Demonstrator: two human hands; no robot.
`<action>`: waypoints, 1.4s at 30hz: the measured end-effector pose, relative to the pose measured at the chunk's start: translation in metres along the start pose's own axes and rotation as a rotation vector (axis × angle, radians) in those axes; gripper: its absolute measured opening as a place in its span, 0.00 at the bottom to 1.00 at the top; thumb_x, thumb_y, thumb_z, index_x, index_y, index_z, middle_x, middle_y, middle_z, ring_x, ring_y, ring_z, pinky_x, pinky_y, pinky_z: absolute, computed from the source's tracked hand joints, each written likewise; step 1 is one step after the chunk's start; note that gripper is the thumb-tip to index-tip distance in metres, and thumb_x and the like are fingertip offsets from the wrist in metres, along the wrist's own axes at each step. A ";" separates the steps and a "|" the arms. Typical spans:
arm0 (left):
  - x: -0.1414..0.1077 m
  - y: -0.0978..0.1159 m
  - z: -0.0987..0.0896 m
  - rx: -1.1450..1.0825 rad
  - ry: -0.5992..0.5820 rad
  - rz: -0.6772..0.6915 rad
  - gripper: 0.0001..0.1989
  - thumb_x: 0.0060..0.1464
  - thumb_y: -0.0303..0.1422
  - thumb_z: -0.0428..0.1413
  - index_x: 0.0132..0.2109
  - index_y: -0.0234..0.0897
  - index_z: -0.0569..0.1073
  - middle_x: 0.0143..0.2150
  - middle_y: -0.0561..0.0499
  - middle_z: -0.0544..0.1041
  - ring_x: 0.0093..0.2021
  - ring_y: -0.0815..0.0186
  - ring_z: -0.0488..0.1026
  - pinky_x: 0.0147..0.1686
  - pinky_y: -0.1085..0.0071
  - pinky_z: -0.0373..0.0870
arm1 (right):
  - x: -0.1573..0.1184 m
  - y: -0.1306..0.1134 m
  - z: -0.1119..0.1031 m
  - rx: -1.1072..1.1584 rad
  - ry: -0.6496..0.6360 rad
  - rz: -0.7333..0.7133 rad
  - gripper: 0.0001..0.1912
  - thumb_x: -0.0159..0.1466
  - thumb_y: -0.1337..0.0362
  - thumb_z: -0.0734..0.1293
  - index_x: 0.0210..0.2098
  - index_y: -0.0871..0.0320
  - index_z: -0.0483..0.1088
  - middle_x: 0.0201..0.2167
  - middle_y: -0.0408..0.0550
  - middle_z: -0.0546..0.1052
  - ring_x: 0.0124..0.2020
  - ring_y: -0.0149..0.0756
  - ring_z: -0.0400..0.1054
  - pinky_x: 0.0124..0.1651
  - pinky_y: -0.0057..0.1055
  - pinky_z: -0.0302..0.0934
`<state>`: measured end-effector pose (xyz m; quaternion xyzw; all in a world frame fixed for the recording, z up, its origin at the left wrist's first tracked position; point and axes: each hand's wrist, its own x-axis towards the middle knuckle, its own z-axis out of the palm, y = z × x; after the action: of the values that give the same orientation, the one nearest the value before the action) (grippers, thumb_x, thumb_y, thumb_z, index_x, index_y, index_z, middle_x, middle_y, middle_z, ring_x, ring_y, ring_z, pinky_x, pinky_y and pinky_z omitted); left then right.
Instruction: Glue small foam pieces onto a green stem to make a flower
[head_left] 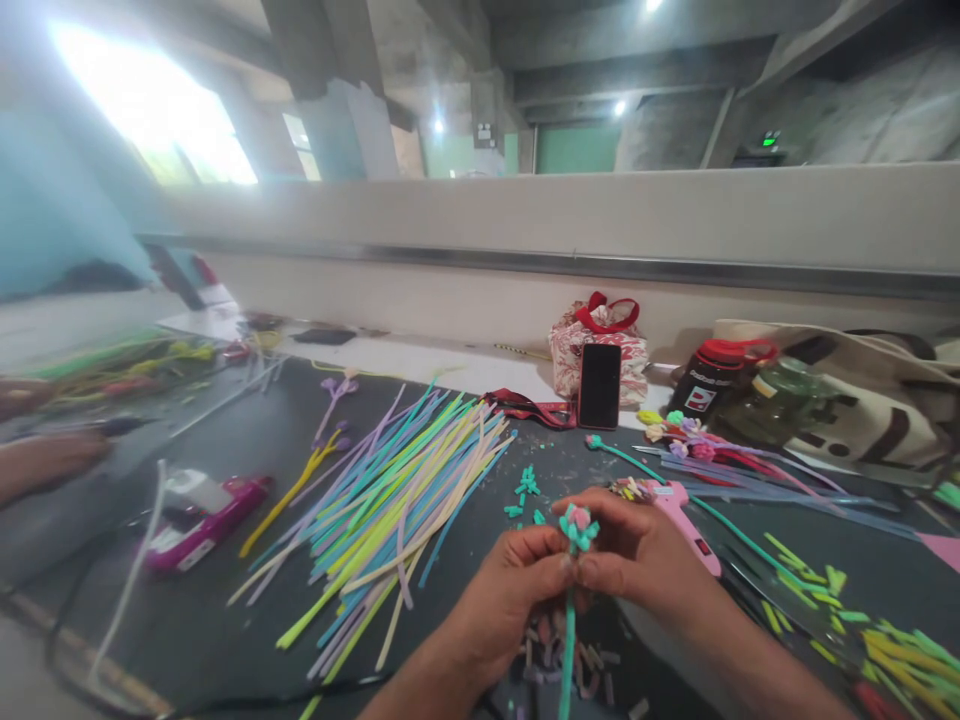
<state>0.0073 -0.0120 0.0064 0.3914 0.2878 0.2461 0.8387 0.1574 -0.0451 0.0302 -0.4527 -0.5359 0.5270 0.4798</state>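
Observation:
A small flower [579,527] with a pink centre and teal petals tops a teal stem [568,650], held upright near the bottom centre. My left hand [517,575] pinches it just under the petals from the left. From the right, my right hand [630,545] closes its fingers around the flower's base and side. Short teal pieces [529,482] lie on the dark table just beyond my hands. Pale cut pieces [592,665] are scattered below them. A pink glue gun [684,525] rests right behind my right hand.
Many coloured fuzzy stems [405,500] spread left of centre. A magenta device [206,522] lies farther left, near another person's hand [56,462]. A phone [599,386] leans on a patterned bag [566,345]. A dark bottle [705,385] and yellow-green pieces [814,590] are at right.

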 end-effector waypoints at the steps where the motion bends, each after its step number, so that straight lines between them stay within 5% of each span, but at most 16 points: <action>1: 0.000 -0.001 0.000 0.001 -0.003 -0.006 0.12 0.41 0.37 0.61 0.28 0.32 0.71 0.19 0.54 0.68 0.16 0.78 0.60 0.16 0.81 0.53 | 0.000 0.000 0.000 -0.009 -0.003 -0.018 0.17 0.49 0.60 0.72 0.38 0.56 0.71 0.30 0.42 0.67 0.25 0.30 0.64 0.26 0.27 0.62; 7: 0.000 0.000 0.002 -0.021 0.018 0.009 0.14 0.39 0.39 0.62 0.27 0.32 0.70 0.18 0.54 0.68 0.16 0.77 0.60 0.17 0.80 0.54 | 0.001 0.006 0.002 0.058 -0.031 -0.096 0.12 0.52 0.60 0.70 0.34 0.57 0.71 0.31 0.43 0.65 0.24 0.30 0.64 0.23 0.27 0.63; 13: -0.001 0.000 0.003 -0.012 0.026 0.038 0.14 0.39 0.39 0.62 0.26 0.31 0.70 0.16 0.57 0.66 0.14 0.79 0.58 0.15 0.82 0.50 | 0.005 0.005 -0.002 -0.170 -0.016 -0.220 0.10 0.53 0.59 0.69 0.33 0.57 0.72 0.31 0.44 0.68 0.34 0.35 0.63 0.35 0.29 0.58; 25: 0.001 0.001 0.002 0.016 0.040 0.056 0.16 0.39 0.41 0.62 0.25 0.31 0.69 0.15 0.55 0.67 0.12 0.79 0.59 0.12 0.83 0.50 | 0.005 0.004 0.002 -0.099 0.017 -0.191 0.09 0.53 0.59 0.69 0.31 0.57 0.71 0.31 0.44 0.67 0.32 0.33 0.63 0.32 0.27 0.58; 32: 0.001 0.003 0.001 -0.123 -0.023 0.079 0.13 0.40 0.38 0.61 0.27 0.31 0.70 0.15 0.56 0.67 0.11 0.78 0.58 0.12 0.82 0.54 | 0.001 0.007 0.000 0.015 -0.029 -0.054 0.23 0.49 0.56 0.71 0.43 0.56 0.69 0.27 0.42 0.69 0.24 0.31 0.64 0.27 0.29 0.59; 38: -0.001 0.003 -0.002 -0.147 -0.039 0.079 0.10 0.43 0.35 0.59 0.26 0.31 0.72 0.15 0.55 0.67 0.12 0.77 0.58 0.12 0.81 0.53 | -0.005 -0.006 -0.017 -0.018 0.180 0.005 0.15 0.51 0.61 0.70 0.39 0.55 0.73 0.32 0.45 0.76 0.31 0.33 0.67 0.32 0.27 0.59; 42: 0.000 0.001 -0.005 -0.118 -0.046 0.086 0.10 0.45 0.34 0.58 0.26 0.29 0.72 0.15 0.54 0.67 0.15 0.77 0.59 0.15 0.81 0.54 | -0.004 -0.018 -0.017 -0.115 0.257 0.017 0.08 0.52 0.61 0.67 0.30 0.57 0.73 0.22 0.42 0.73 0.22 0.27 0.62 0.26 0.24 0.56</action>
<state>0.0041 -0.0085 0.0045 0.3590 0.2363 0.2892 0.8554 0.1747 -0.0477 0.0481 -0.5477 -0.4954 0.4369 0.5135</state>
